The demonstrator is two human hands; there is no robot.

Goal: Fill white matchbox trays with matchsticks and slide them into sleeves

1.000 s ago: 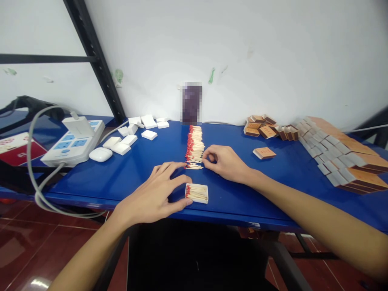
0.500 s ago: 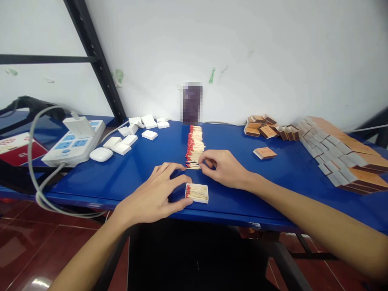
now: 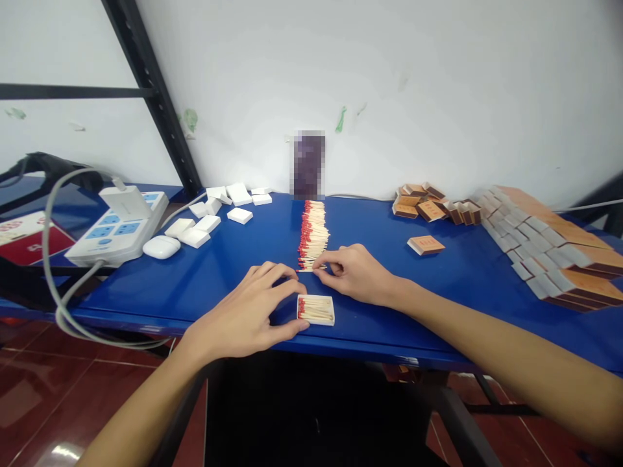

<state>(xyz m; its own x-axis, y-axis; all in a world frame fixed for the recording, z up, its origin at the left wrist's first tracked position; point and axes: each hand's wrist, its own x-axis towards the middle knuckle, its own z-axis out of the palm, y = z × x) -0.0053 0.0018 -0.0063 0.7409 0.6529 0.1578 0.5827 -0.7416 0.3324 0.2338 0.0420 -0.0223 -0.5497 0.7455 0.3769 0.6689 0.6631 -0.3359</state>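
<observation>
A white matchbox tray (image 3: 329, 319) holding several red-headed matches (image 3: 316, 306) lies near the table's front edge. Around its left end curves my left hand (image 3: 260, 308), thumb at the lower corner and index fingertip at the upper one, lightly gripping it. Behind the tray, a long row of loose matches (image 3: 314, 230) runs back from my hands, red heads to the left. At the row's near end my right hand (image 3: 357, 275) pinches a match (image 3: 305, 270) between thumb and index finger; the fingertips cover its right end.
White trays (image 3: 195, 237) and a white earbud case (image 3: 161, 247) lie left, beside a power strip (image 3: 117, 227) with cables. On the right are one matchbox sleeve (image 3: 426, 244), a loose pile of sleeves (image 3: 431, 209) and a large stack (image 3: 559, 246). A blurred dark rectangle (image 3: 309, 165) leans on the wall.
My right hand has shifted slightly left and down, and its thumb and index finger have closed on the nearest match. My left hand and the tray have stayed in place.
</observation>
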